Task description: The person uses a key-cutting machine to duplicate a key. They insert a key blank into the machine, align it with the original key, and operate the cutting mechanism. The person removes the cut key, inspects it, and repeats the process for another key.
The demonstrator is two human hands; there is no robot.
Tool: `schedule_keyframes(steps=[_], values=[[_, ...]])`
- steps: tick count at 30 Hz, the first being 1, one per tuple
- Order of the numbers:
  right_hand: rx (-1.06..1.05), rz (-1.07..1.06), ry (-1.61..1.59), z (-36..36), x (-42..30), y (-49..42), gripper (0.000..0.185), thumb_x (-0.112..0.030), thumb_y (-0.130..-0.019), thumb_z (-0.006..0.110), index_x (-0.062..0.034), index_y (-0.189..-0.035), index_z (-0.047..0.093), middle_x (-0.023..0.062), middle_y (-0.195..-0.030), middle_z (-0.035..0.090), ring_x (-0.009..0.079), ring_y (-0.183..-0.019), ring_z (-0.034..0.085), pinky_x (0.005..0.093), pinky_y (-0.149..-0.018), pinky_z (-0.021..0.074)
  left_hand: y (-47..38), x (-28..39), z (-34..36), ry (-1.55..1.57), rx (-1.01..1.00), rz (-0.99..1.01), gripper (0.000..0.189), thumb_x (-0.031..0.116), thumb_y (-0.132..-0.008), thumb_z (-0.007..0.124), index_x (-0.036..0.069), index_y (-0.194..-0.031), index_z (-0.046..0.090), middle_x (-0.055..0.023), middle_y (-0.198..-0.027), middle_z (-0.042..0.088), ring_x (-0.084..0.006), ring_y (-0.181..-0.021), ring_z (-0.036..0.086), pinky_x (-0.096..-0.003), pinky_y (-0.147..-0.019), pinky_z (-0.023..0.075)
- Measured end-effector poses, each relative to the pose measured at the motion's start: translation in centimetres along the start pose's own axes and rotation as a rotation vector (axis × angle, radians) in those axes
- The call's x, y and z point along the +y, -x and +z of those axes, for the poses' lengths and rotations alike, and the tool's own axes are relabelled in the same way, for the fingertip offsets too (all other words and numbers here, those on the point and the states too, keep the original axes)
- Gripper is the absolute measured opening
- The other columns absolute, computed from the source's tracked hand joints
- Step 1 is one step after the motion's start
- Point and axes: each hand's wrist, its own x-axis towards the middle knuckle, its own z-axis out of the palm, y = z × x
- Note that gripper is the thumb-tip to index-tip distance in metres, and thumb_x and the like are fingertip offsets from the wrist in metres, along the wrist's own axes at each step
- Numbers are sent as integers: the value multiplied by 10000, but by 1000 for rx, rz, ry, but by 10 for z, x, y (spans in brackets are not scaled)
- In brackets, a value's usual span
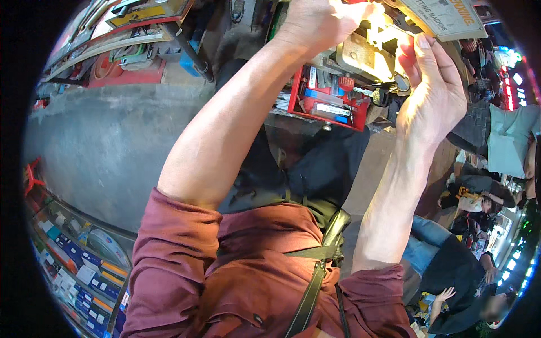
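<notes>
A key-cutting machine [367, 55] stands at the top under a bright lamp, its printed cover [444, 19] tilted at the right. My left hand [323, 25] reaches over it from the left, fingers at a red part near the top edge; glare hides what they touch. On the right, thumb and forefinger of my right hand [435, 80] pinch the end of a thin metal piece [405, 31] beside the brightly lit clamp. Below the clamp lies a bunch of keys [380, 96]. A red drawer [291, 97] with small boxes and tools juts out beneath the machine.
A shelved cart [122, 40] with tools stands upper left, and a glass display case [114, 230] with small boxes lower left. A red stool [31, 177] is at the left edge. Several people are at the right, one in a black top [454, 274] and jeans.
</notes>
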Motion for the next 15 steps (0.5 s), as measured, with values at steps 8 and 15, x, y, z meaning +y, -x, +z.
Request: schedule_keyframes(steps=[8, 15], values=[[55, 59, -95, -5, 0, 7, 220, -51, -922, 764, 71, -1099, 720, 164, -970, 755, 186, -837, 747, 307, -811, 641, -1, 5, -5, -514, -14, 67, 144, 121, -948, 659, 7, -939, 746, -11, -797, 708, -112, -731, 636, -271, -666, 494], [66, 72, -158, -19, -4, 10, 196, -11, -906, 769, 50, -1090, 735, 154, -978, 763, 200, -820, 762, 285, -749, 647, 4, -3, -2, 46, -6, -92, 138, 56, -972, 610, -23, -993, 722, -38, -923, 733, -112, -792, 662, -250, -710, 529]])
